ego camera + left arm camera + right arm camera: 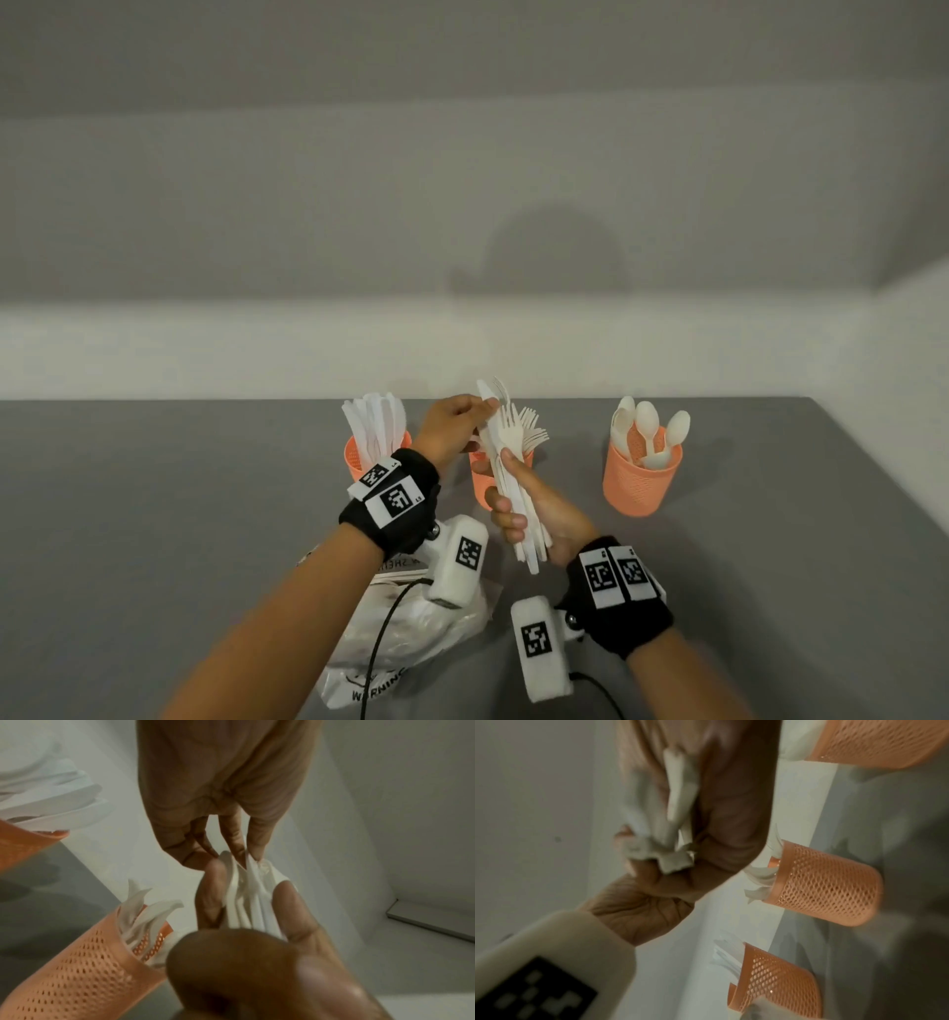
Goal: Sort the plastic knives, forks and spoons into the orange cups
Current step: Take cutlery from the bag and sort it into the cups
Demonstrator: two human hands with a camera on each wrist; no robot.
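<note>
A mixed cutlery bundle [513, 483] is being gripped just above the fork cup [485, 480] by the right hand [539, 506], presented so one piece's tip is being pinched by the left hand [454, 421], likely for extraction.

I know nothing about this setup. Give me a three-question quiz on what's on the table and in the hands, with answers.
1. True or false: the right hand grips a bundle of white cutlery.
2. Which orange cup holds spoons? A) left cup B) middle cup C) right cup
3. Fill in: the left hand pinches the top of the bundle, and a crumpled plastic ____ lies on the grey table under the forearms.

Key: 1 true; 2 C; 3 bag
</note>
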